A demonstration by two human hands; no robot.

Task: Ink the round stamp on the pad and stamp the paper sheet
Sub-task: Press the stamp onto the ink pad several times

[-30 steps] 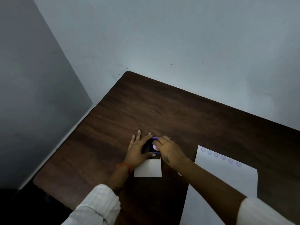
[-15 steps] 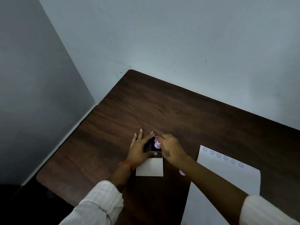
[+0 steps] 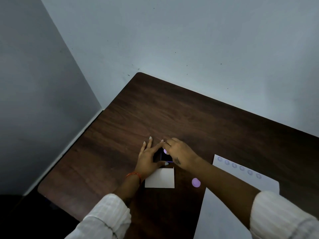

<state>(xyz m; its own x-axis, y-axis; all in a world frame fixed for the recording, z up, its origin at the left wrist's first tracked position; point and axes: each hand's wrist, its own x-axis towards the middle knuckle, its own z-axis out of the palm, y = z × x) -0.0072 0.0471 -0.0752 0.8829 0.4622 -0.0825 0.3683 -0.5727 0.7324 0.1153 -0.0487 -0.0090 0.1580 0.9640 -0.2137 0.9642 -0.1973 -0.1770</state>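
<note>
The dark ink pad [image 3: 164, 157] lies open on the brown table, its white lid [image 3: 159, 178] folded toward me. My left hand [image 3: 149, 156] braces the pad between spread forefinger and thumb. My right hand [image 3: 179, 153] pinches the round purple stamp [image 3: 165, 150] and holds it down on the pad; the fingers hide most of the stamp. The white paper sheet [image 3: 224, 213] lies to the right under my right forearm, with a row of several round bluish prints [image 3: 239, 167] along its far edge.
A small purple disc [image 3: 196, 182] lies on the table [image 3: 155, 109] between the lid and the sheet. The table sits in a corner, with grey walls close behind it and on the left. Its left edge drops to the floor.
My right hand with the stamp has shifted slightly toward the far side of the pad. The purple disc on the table now shows fully beside my forearm. My left hand stays put.
</note>
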